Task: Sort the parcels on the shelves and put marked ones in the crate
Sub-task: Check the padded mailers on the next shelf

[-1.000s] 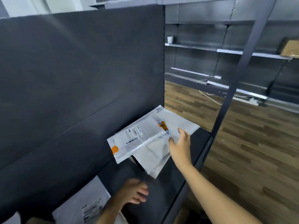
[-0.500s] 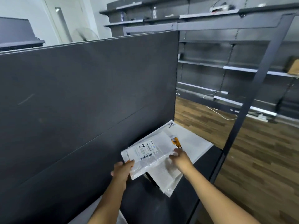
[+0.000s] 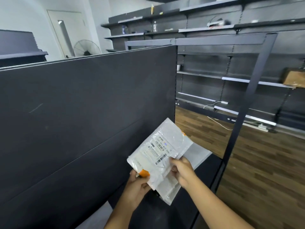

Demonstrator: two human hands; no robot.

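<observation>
Both hands hold a crinkled white plastic parcel (image 3: 158,151) with a barcode label and orange corner tab tilted above the dark shelf (image 3: 179,210), left hand (image 3: 137,187) fingers pinching its lower corner, right hand (image 3: 182,172) fingers pinching its right edge.

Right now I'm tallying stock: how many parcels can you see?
3: one labelled parcel held up by both hands, a second under it, a third lying on the shelf. More may be hidden.

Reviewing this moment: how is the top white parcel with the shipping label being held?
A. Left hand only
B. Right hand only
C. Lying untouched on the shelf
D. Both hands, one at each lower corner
D: the left hand has a grip at the orange-marked corner of the parcel and the right hand pinches its lower right edge.
</observation>
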